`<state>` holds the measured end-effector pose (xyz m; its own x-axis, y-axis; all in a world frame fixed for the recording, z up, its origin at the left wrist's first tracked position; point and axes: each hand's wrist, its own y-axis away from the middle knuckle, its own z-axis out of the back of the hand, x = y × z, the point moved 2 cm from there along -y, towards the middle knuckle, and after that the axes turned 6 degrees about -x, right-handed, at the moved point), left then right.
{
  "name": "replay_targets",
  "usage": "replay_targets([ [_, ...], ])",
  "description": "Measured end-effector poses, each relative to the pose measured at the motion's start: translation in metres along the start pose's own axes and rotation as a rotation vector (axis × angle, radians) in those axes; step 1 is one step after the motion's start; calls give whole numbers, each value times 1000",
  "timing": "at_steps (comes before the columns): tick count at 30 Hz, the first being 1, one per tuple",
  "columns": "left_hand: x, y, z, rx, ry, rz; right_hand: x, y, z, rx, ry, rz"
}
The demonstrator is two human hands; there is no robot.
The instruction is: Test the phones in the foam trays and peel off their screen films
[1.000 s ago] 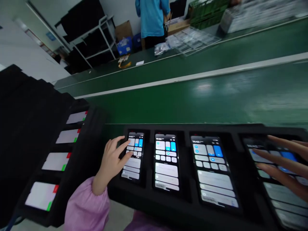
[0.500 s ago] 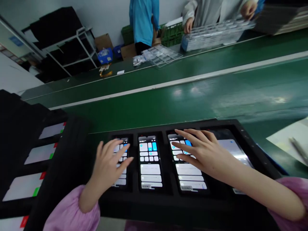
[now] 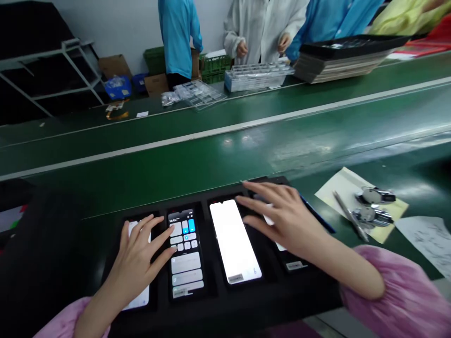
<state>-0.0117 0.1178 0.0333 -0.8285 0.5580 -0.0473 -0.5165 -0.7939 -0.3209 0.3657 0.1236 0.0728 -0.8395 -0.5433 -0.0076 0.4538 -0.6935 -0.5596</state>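
Several smartphones lie side by side in a black tray (image 3: 214,310). My left hand (image 3: 136,251) is open over the leftmost phone (image 3: 139,300), whose screen is white; its thumb and index finger reach the left edge of the second phone (image 3: 186,263), which shows a control panel. A third phone (image 3: 236,244) has an all-white lit screen. Fingers spread, my right hand (image 3: 285,216) hovers over the rightmost phone (image 3: 296,266) and hides most of it. Whether the fingertips touch the glass I cannot tell. Neither hand holds anything.
On the green bench (image 3: 158,164), a pen (image 3: 348,216) and metal clip-like parts (image 3: 373,206) rest on yellowish paper at right, beside a written sheet (image 3: 428,241). Across the bench are clear plastic trays (image 3: 259,75), stacked dark trays (image 3: 338,63) and co-workers. Another phone tray stands at far left.
The view has swung right. My right hand has moved from the third phone to the rightmost one. The leftmost and third phones' screens have changed from the control panel to white.
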Motion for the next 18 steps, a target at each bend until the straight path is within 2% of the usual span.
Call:
replay_targets([
  [3, 1, 2, -2, 2, 16, 2, -34, 24, 24, -36, -26, -143],
  [6, 3, 5, -3, -5, 30, 1, -49, 53, 35, 4, -78, -171],
  [12, 6, 6, -4, -52, 31, -41, -31, 98, 49, 72, -186, -146],
  [18, 6, 4, -3, -62, 39, -23, -22, 103, 51, 129, -167, -84],
])
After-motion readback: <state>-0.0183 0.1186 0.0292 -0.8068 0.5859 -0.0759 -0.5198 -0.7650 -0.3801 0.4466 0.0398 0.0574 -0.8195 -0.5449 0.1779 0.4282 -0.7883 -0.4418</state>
